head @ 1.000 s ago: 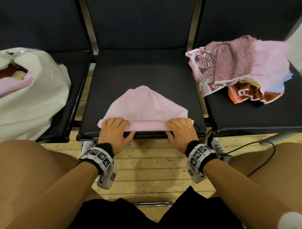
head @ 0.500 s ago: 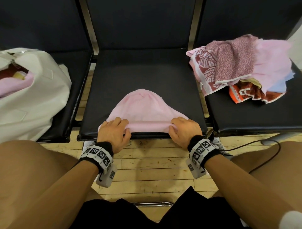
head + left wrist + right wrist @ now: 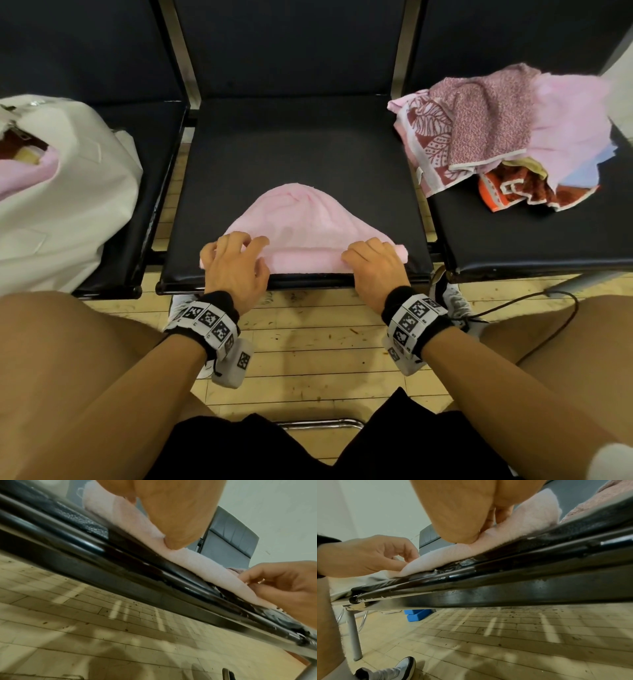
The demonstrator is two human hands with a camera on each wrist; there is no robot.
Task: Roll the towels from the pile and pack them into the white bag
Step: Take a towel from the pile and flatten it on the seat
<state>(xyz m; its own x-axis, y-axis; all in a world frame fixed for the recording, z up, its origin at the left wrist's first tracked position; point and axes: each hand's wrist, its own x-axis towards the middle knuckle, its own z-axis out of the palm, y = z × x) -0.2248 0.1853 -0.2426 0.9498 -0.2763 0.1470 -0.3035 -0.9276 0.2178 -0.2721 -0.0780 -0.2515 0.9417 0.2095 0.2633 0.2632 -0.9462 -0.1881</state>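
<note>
A pink towel [image 3: 301, 219] lies on the middle black seat [image 3: 301, 150], with its near edge rolled into a thick tube along the seat's front. My left hand [image 3: 243, 257] grips the roll's left end, fingers arched and spread over it. My right hand [image 3: 363, 260] curls over the right end. In the left wrist view the towel [image 3: 197, 562] is pinched by the right hand [image 3: 274, 582]. The right wrist view shows the left hand [image 3: 388, 559] pinching the towel [image 3: 522, 524]. The white bag [image 3: 68, 205] stands on the left seat, and the towel pile [image 3: 496, 137] on the right seat.
Pink cloth shows in the white bag's mouth. Seat backrests rise behind all three seats. A dark cable [image 3: 561, 325] runs over the wooden floor [image 3: 308, 342] by my right knee. My shoes sit under the seat edge. Blue blocks [image 3: 418, 614] lie under the bench.
Both hands have turned the near edge over again, so the roll is thicker. My left fingers have lifted and spread over the roll's end.
</note>
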